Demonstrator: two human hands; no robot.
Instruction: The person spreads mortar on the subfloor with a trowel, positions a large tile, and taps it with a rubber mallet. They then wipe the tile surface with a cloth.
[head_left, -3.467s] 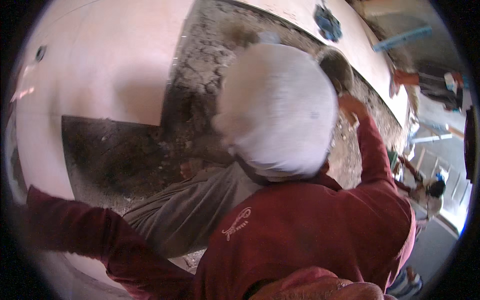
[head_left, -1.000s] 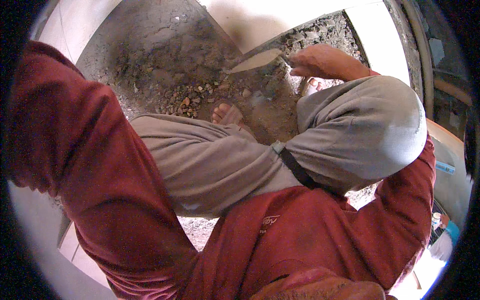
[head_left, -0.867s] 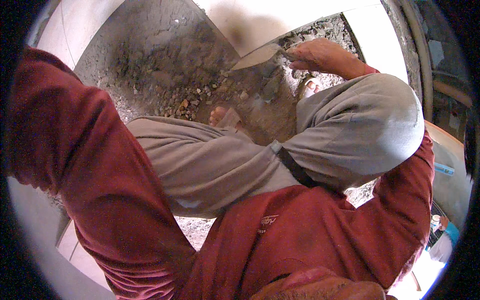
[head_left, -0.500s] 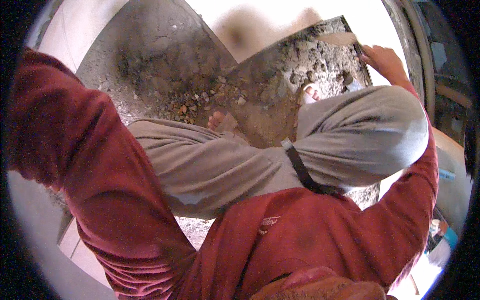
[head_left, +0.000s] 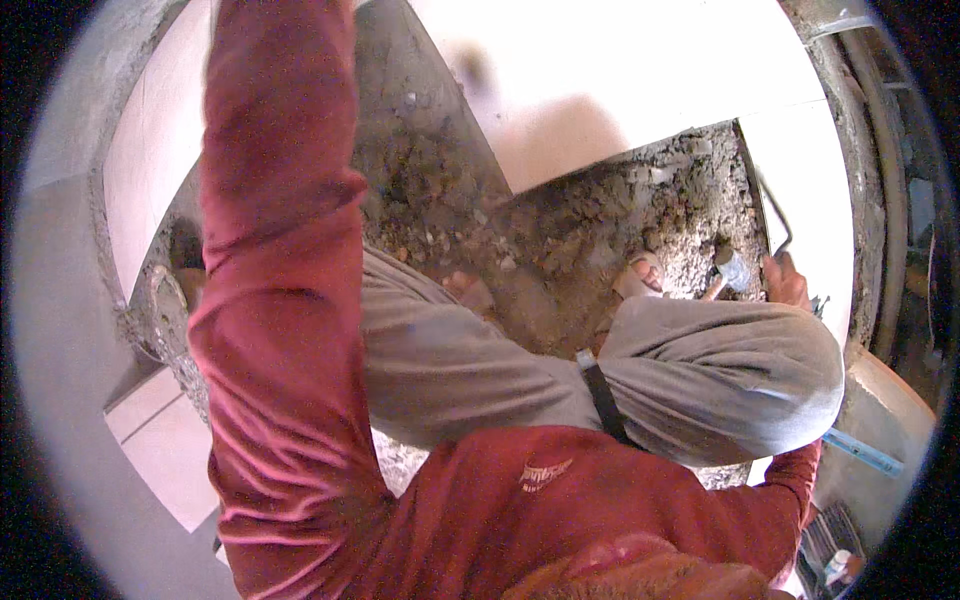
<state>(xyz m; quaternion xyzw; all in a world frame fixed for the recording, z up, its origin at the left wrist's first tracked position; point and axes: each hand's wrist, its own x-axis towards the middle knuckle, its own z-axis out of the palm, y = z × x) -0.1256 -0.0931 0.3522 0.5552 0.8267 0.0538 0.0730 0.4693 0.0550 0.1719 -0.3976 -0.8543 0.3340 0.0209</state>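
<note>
My right hand (head_left: 787, 283) is closed around the handle of a trowel, just beyond my right knee. Its bent metal shank (head_left: 781, 228) rises over the edge of a pale floor tile (head_left: 810, 180); the blade is seen nearly edge-on and is hard to make out. Next to that hand, rough grey mortar (head_left: 680, 175) fills the gap between the laid tiles. My left arm (head_left: 285, 200), in a red sleeve, stretches up past the top edge, so its hand is outside the picture.
Large pale tiles (head_left: 560, 80) border the mortar bed at the far side. Loose rubble (head_left: 480, 240) lies before my feet. A small pale grey object (head_left: 733, 270) sits by my right foot. Farther right is a light blue bar (head_left: 865, 450). Cut tiles (head_left: 165, 440) lie at left.
My right hand has drawn back toward my knee with the trowel, whose blade was over the far mortar corner. My left arm has swung from the left side to straight ahead.
</note>
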